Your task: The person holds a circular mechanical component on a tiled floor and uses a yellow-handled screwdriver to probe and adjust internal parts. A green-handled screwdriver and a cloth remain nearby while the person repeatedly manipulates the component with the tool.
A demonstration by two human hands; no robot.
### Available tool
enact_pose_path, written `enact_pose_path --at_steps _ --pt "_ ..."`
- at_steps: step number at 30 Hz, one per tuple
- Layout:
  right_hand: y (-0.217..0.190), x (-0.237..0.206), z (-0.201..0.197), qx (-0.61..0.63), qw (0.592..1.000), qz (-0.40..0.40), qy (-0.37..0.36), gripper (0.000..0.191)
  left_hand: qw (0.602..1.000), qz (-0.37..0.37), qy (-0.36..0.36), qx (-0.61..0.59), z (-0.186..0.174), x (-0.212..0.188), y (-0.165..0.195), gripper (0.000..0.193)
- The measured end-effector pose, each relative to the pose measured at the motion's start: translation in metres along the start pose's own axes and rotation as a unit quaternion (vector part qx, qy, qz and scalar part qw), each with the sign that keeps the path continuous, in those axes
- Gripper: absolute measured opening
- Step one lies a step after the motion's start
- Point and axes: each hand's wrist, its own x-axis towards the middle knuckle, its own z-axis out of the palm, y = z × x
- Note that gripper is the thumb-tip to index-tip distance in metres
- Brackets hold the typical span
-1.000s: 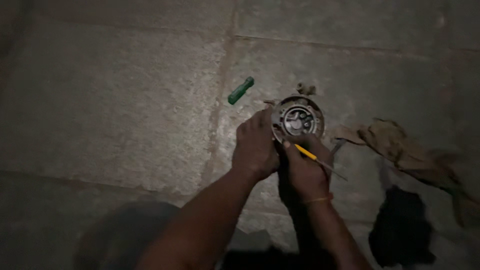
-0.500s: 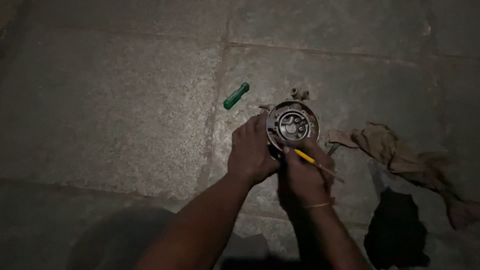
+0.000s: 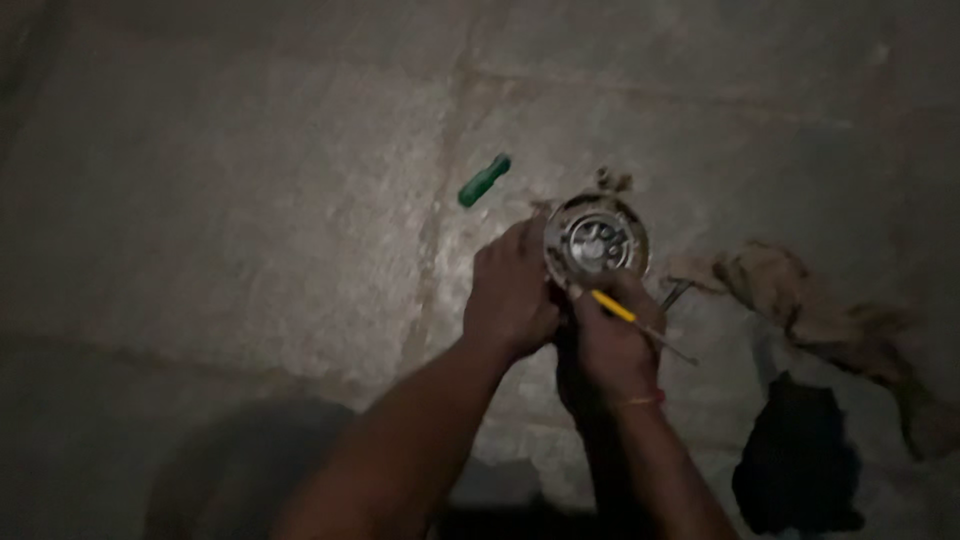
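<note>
A round metal part (image 3: 597,242), like a small drum with shiny pieces inside, rests on the stone floor. My left hand (image 3: 512,293) grips its left rim and steadies it. My right hand (image 3: 612,340) sits just below the part and holds a thin screwdriver with a yellow handle (image 3: 613,306); its metal shaft points down to the right, away from the part. A thread bracelet shows on my right wrist.
A green tool handle (image 3: 484,180) lies on the floor up and left of the part. A crumpled brown rag (image 3: 800,300) lies to the right, a black cloth (image 3: 795,460) below it. A small metal piece (image 3: 675,292) lies beside my right hand.
Both hands stay on the round part; the view has shifted slightly, so the part and hands sit a little higher in the frame. No grip has changed.
</note>
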Motion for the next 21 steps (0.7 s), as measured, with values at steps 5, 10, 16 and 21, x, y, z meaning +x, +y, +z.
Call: enact_pose_path --at_steps 5,10,16,21 --pt "-0.009 0.001 0.001 0.088 0.996 0.033 0.005 0.012 0.999 -0.039 -0.033 -0.007 0.000 0.003 0.003 0.111" --pt "-0.008 0.003 0.003 0.129 0.990 0.051 -0.002 0.014 0.999 -0.034 -0.028 -0.004 0.000 0.001 0.004 0.107" --pt "-0.007 0.010 -0.001 0.001 0.999 -0.003 -0.050 0.014 0.999 -0.027 -0.023 -0.001 0.002 0.002 0.002 0.099" --pt "0.001 -0.008 0.007 0.156 0.986 0.062 0.023 0.008 0.999 -0.033 -0.019 -0.008 0.003 0.000 0.001 0.112"
